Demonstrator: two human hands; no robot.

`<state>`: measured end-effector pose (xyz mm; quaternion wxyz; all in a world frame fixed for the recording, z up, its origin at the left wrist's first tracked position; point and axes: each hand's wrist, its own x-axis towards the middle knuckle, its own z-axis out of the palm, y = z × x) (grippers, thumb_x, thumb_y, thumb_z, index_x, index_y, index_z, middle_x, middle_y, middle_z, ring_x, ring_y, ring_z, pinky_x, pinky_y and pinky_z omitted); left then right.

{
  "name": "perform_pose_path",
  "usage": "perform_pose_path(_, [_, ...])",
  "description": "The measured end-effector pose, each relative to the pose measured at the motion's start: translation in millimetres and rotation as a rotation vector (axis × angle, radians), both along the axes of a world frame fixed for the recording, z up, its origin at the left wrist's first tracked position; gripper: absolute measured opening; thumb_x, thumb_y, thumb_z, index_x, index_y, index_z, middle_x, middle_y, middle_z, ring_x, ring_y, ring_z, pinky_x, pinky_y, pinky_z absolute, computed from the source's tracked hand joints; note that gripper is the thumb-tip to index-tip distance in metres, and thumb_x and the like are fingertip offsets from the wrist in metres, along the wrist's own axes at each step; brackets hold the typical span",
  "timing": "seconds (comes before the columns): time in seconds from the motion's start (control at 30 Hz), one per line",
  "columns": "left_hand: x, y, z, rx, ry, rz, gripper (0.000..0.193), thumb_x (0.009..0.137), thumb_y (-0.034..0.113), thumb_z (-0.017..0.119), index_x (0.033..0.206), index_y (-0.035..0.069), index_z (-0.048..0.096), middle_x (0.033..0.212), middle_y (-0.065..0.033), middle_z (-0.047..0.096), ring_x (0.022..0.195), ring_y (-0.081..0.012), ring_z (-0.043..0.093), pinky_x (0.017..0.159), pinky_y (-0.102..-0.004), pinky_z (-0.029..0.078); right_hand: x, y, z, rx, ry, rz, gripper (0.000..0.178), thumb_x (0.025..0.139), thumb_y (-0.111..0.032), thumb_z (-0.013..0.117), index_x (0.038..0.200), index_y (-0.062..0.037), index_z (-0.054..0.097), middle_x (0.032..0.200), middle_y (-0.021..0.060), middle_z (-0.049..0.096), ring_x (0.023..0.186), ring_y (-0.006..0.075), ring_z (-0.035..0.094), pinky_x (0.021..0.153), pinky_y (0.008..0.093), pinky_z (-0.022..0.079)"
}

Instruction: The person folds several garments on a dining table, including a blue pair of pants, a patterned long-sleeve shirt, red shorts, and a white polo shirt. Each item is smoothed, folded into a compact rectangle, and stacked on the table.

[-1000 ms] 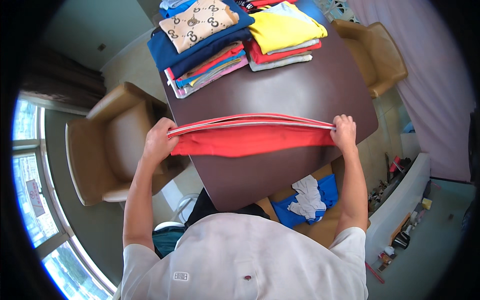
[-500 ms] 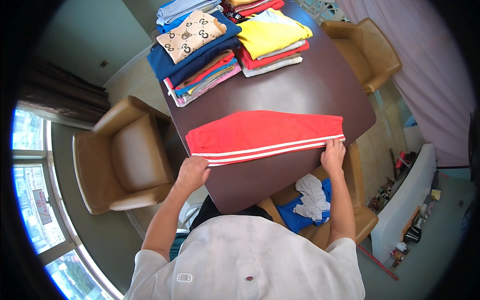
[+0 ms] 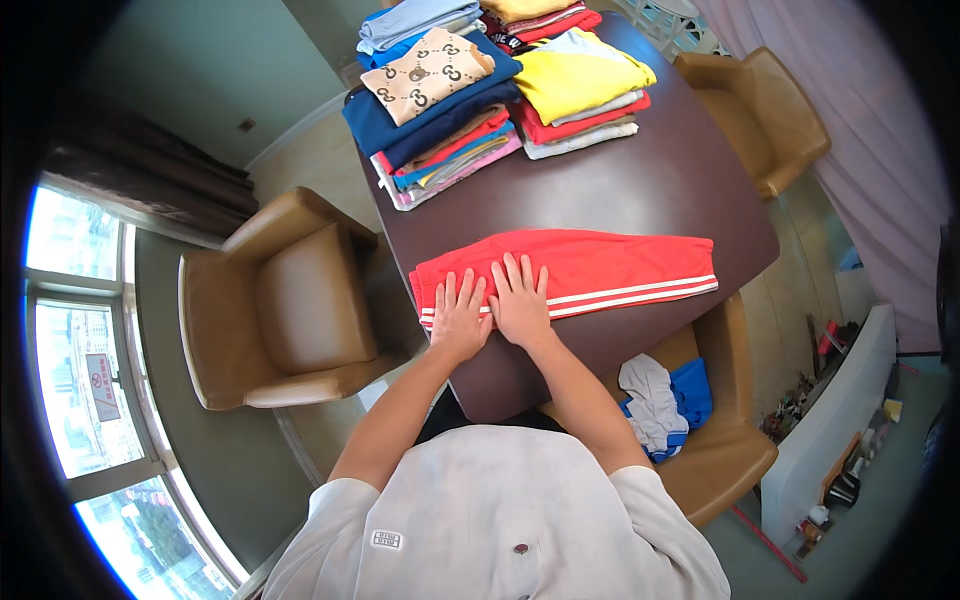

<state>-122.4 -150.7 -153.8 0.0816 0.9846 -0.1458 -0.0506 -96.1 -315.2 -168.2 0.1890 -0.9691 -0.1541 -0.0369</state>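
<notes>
A pair of red trousers (image 3: 630, 262) with white side stripes lies folded lengthwise across the near part of the dark table (image 3: 690, 165). The waistband end is at the left and the narrower leg end at the right. My left hand (image 3: 460, 315) presses flat on the waistband end, fingers stretched out. Right beside it, my right hand (image 3: 520, 298) also lies flat on the red cloth with its fingers spread. Both hands cover part of the stripes there. Neither hand grips anything.
Folded clothes stand at the far side in a left stack (image 3: 440, 120) and a right stack (image 3: 580, 85) topped with yellow. Brown armchairs flank the table at the left (image 3: 310, 290) and far right (image 3: 740, 110). Blue and grey clothes (image 3: 660, 405) lie on the near-right chair.
My right hand has left the trousers' right end and come across to the waistband end. My left hand has moved from the edge onto the cloth. The view has shifted slightly.
</notes>
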Motion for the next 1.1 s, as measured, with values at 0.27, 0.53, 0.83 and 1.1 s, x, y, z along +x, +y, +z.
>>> perform_pose_path(0.27, [-8, 3, 5, -0.094, 0.000, 0.080, 0.078, 0.093, 0.045, 0.064, 0.160, 0.014, 0.038, 0.166, -0.0267, 0.023, 0.152, -0.0565, 0.015, 0.123, -0.0659, 0.013, -10, -11, 2, -0.021, -0.005, -0.013, 0.076, 0.090, -0.042, 0.070, 0.154, -0.0097, 0.045, 0.163, 0.0152, 0.037, 0.152, 0.0416, 0.030, 0.118, 0.0713, 0.020])
perform_pose_path(0.53, [-4, 24, 12, 0.045, 0.066, 0.038, 0.082, 0.092, 0.047, 0.062, 0.162, 0.012, 0.034, 0.168, -0.0287, 0.018, 0.154, -0.0529, 0.013, 0.125, -0.0618, 0.011, 7, -5, 12, -0.038, 0.129, -0.211, 0.079, 0.094, -0.044, 0.066, 0.159, -0.0084, 0.037, 0.167, 0.0185, 0.028, 0.153, 0.0460, 0.025, 0.118, 0.0713, 0.020])
perform_pose_path(0.83, [-5, 18, 9, 0.076, 0.108, 0.063, 0.083, 0.092, 0.047, 0.063, 0.163, 0.015, 0.032, 0.168, -0.0294, 0.016, 0.151, -0.0575, 0.015, 0.124, -0.0655, 0.011, 28, -35, 4, 0.013, 0.076, -0.176, 0.083, 0.096, -0.056, 0.059, 0.160, -0.0092, 0.036, 0.170, 0.0179, 0.024, 0.156, 0.0435, 0.018, 0.122, 0.0698, 0.012])
perform_pose_path(1.1, [-5, 20, 5, 0.111, 0.112, 0.065, 0.084, 0.093, 0.047, 0.061, 0.164, 0.015, 0.029, 0.167, -0.0315, 0.016, 0.151, -0.0590, 0.014, 0.123, -0.0671, 0.010, 30, -160, -1, -0.094, 0.146, -0.513, 0.088, 0.099, -0.062, 0.051, 0.163, -0.0059, 0.028, 0.170, 0.0193, 0.022, 0.158, 0.0399, 0.015, 0.125, 0.0642, 0.009])
